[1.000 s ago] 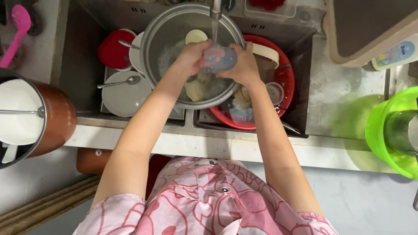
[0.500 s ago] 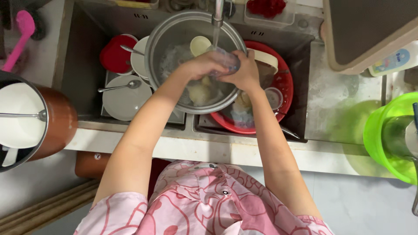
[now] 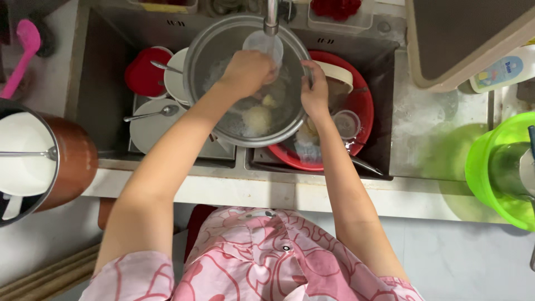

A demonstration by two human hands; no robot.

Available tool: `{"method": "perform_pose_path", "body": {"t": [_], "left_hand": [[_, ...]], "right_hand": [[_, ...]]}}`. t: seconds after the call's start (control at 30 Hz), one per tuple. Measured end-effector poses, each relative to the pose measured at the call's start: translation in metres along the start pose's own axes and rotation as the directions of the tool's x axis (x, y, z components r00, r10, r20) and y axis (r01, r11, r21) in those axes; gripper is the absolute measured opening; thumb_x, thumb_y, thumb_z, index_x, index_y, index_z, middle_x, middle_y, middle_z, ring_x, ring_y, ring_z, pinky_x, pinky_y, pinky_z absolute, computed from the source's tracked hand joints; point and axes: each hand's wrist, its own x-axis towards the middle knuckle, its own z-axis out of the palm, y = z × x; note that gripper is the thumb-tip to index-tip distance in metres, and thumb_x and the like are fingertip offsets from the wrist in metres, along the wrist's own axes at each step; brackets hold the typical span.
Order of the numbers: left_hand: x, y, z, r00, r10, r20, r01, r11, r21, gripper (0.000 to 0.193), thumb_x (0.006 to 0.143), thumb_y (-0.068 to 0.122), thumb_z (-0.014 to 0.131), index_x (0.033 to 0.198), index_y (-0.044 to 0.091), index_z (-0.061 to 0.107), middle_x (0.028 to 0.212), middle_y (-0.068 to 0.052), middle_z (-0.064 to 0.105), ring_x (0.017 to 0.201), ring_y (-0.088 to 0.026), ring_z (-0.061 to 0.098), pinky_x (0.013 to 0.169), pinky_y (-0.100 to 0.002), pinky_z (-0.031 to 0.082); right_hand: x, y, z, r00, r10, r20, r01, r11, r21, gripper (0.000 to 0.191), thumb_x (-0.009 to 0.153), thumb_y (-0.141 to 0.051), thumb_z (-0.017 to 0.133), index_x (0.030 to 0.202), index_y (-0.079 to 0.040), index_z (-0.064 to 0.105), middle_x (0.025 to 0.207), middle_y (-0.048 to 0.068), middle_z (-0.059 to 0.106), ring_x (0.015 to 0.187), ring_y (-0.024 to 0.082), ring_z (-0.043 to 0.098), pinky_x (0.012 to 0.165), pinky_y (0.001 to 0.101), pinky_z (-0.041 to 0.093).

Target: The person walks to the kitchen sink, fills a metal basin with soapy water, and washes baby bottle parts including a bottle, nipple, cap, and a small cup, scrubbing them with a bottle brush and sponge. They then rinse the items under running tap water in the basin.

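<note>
Kitchen sink (image 3: 100, 83) crowded with dishes | left hand (image 3: 248, 69) closed around clear plastic cup (image 3: 262, 47) under the tap (image 3: 271, 17), above big metal pot (image 3: 245, 89) | right hand (image 3: 315, 92) — fingers curled on pot rim | rinsing looks midway — plates (image 3: 150, 125) and red basin (image 3: 362, 106) seemingly unwashed

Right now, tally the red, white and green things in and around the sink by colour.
Red: 2, the red basin and the red bowl
White: 2, the white plate and a second white plate
Green: 1, the green bucket
Total: 5
</note>
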Motion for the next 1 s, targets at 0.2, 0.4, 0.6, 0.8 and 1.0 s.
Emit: {"method": "perform_pose_path", "body": {"t": [0.2, 0.4, 0.6, 0.8, 1.0], "left_hand": [[-0.011, -0.002, -0.011, 0.998, -0.052, -0.039, 0.050, 0.997, -0.051, 0.020, 0.074, 0.011, 0.076, 0.094, 0.013, 0.074, 0.086, -0.004, 0.077, 0.087, -0.031, 0.071, 0.077, -0.046, 0.055], [0.006, -0.020, 0.029, 0.909, -0.405, -0.102, 0.110, 0.468, -0.877, 0.017, 0.099, 0.021, 0.069, 0.110, 0.008, 0.071, 0.090, -0.002, 0.075, 0.080, -0.012, 0.073, 0.072, -0.031, 0.057], [0.014, -0.028, 0.061, 0.773, -0.599, 0.208, 0.061, -0.257, -0.965, 0.031, 0.107, 0.028, 0.057, 0.124, 0.004, 0.068, 0.098, -0.003, 0.071, 0.086, -0.014, 0.063, 0.081, -0.033, 0.052], [-0.002, -0.033, 0.059, 0.651, -0.690, 0.317, 0.025, -0.398, -0.917, 0.034, 0.106, 0.026, 0.049, 0.126, 0.004, 0.065, 0.115, -0.005, 0.071, 0.109, -0.021, 0.066, 0.095, -0.042, 0.053], [-0.060, -0.025, 0.039, 0.762, -0.646, 0.042, 0.633, 0.729, -0.261, 0.037, 0.083, 0.016, 0.065, 0.120, 0.011, 0.064, 0.126, -0.014, 0.061, 0.123, -0.031, 0.051, 0.101, -0.056, 0.042]], "right_hand": [[0.003, -0.014, 0.009, 0.995, -0.070, -0.064, 0.067, 0.996, -0.052, 0.041, 0.095, 0.012, 0.050, 0.129, -0.009, 0.061, 0.131, 0.015, 0.065, 0.128, 0.031, 0.062, 0.110, 0.0355, 0.045], [0.008, -0.011, 0.009, 0.999, -0.018, -0.042, 0.018, 1.000, 0.006, 0.047, 0.090, 0.013, 0.045, 0.130, -0.007, 0.061, 0.128, 0.015, 0.067, 0.126, 0.031, 0.065, 0.109, 0.0351, 0.047], [0.011, -0.008, 0.011, 0.997, 0.056, -0.062, -0.059, 0.997, -0.042, 0.040, 0.096, 0.007, 0.052, 0.133, -0.006, 0.058, 0.129, 0.016, 0.067, 0.124, 0.032, 0.064, 0.106, 0.0361, 0.047], [0.007, -0.008, 0.005, 0.998, -0.037, -0.043, 0.029, 0.984, -0.177, 0.040, 0.093, 0.010, 0.051, 0.127, -0.009, 0.062, 0.130, 0.017, 0.063, 0.124, 0.036, 0.061, 0.105, 0.0411, 0.047], [0.000, -0.034, 0.004, 0.984, -0.168, -0.061, 0.141, 0.939, -0.313, 0.043, 0.083, 0.011, 0.057, 0.122, -0.006, 0.062, 0.135, 0.021, 0.051, 0.127, 0.041, 0.052, 0.106, 0.0430, 0.044]]}}
